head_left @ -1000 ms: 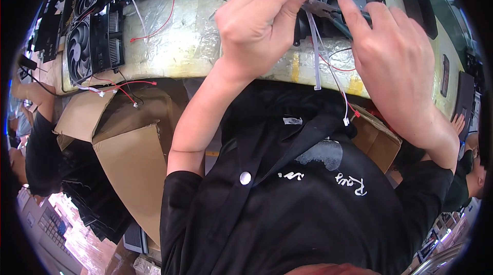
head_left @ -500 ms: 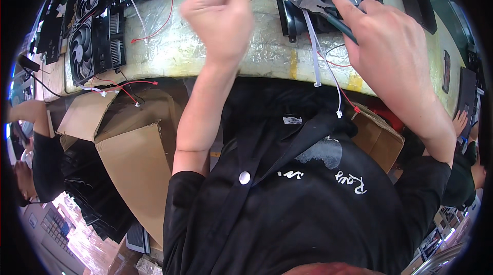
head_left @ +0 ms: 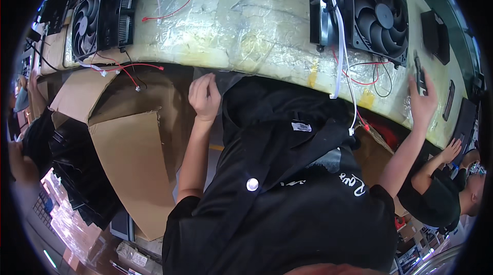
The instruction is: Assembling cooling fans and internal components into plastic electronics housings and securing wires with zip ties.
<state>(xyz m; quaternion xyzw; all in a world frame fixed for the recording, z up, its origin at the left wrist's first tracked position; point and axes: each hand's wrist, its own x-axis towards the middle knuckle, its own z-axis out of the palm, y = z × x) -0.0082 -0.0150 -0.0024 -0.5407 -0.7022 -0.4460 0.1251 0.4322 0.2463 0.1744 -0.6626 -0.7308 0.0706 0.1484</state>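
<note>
My left hand [head_left: 204,99] is at the table's front edge, beside a strip of clear plastic film. Its fingers are pinched together; whatever they hold, if anything, is hidden. Far to the right, my right hand [head_left: 424,101] is closed on the dark handles of side cutters [head_left: 418,67], low against the tabletop. To the left of the cutters is a black fan cooler [head_left: 384,15], its round fan facing up. White flat leads [head_left: 340,43] run down its left side, and a thin white wire hangs over the table edge with a red-tipped wire beside it.
More black fan units [head_left: 86,25] stand at the left of the film-covered table [head_left: 231,23]. A black box-shaped part [head_left: 435,37] lies at the right. Open cardboard boxes [head_left: 128,151] stand below the front edge. Other people work at both sides.
My left hand has come down from above the table to its front edge. My right hand has carried the side cutters away from the fan cooler's leads, to the right.
</note>
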